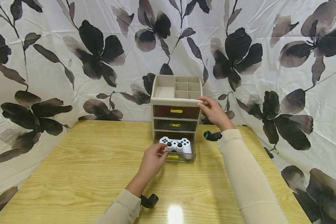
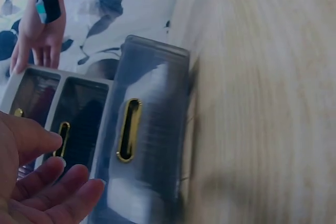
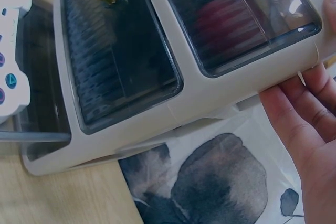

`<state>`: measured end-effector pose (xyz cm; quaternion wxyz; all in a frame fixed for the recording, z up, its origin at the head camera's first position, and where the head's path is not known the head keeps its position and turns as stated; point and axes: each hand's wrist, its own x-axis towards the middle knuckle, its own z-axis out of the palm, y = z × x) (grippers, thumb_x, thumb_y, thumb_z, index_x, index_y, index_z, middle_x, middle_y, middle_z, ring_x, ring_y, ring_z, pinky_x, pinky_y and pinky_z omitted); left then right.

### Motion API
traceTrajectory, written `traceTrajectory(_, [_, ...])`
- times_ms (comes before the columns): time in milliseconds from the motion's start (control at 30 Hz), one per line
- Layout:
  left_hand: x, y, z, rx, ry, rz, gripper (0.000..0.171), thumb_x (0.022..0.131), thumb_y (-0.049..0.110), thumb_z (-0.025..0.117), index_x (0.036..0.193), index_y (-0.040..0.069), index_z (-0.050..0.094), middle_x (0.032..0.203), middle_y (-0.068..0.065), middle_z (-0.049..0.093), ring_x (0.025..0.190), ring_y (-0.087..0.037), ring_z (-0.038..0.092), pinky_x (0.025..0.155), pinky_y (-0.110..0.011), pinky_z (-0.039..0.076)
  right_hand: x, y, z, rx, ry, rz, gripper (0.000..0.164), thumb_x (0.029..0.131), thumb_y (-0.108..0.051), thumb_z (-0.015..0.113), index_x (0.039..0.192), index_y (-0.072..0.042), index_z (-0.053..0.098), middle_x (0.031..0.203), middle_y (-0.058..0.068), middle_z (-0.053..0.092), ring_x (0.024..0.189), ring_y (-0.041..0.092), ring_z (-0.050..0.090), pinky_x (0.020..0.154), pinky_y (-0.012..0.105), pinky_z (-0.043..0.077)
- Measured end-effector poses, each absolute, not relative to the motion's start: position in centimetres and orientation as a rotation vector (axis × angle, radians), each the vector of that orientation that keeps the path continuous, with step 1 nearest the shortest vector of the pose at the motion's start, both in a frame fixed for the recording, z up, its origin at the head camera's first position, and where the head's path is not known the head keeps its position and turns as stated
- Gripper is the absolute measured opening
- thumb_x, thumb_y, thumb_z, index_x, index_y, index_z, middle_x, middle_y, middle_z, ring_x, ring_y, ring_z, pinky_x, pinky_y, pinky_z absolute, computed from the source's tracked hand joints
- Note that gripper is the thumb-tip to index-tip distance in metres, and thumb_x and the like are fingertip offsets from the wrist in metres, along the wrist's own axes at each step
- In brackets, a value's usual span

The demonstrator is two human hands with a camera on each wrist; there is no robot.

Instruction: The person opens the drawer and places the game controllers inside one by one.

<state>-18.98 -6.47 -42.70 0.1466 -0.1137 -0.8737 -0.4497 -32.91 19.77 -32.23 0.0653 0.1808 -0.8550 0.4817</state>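
Observation:
A cream desktop drawer organizer [image 1: 170, 102] stands against the cloth, with two dark drawers closed and the bottom drawer [image 1: 189, 158] pulled out. Inside that drawer lies a white game controller [image 1: 174, 142], its buttons facing up. My left hand [image 1: 152, 160] hovers at the drawer's front left, fingertips by the controller's left grip. The left wrist view shows this hand [image 2: 47, 182] with thumb and fingers apart and nothing between them. At the organizer's top right corner, my right hand [image 1: 215, 114] grips the edge. Its fingers [image 3: 291, 109] lie along the side wall in the right wrist view.
Open compartments [image 1: 188, 87] top the organizer. The wooden table [image 1: 100, 168] spreads out on both sides, and a floral cloth [image 1: 168, 46] hangs close behind. Yellow pulls [image 1: 176, 111] mark the drawer fronts.

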Motion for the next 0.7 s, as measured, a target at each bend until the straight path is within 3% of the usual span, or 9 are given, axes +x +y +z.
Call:
traceTrajectory(467, [-18.9,-5.7,-45.5,-0.158,-2.497,-1.393,0.012,0.085,0.005,0.069,0.096,0.003,0.073,0.091,-0.010,0.073,0.083,-0.019,0.069,0.073,-0.030,0.058,-32.8,19.9,-32.1,0.538,-2.585,1.451,0.035,0.101,-0.030,0.052,0.133,-0.016,0.053,0.095,0.007,0.051,0.084,0.021,0.052,0.075,0.029,0.046])
traceTrajectory(700, [-18.9,-5.1,-46.3,-0.092,-2.499,-1.403,0.013,0.085,0.007,0.068,0.097,0.002,0.073,0.087,-0.009,0.074,0.080,-0.019,0.069,0.073,-0.031,0.057,-33.0,19.9,-32.2,0.553,-2.578,1.467,0.035,0.101,-0.028,0.052,0.133,-0.015,0.053,0.095,0.008,0.051,0.090,0.034,0.053,0.074,0.029,0.045])
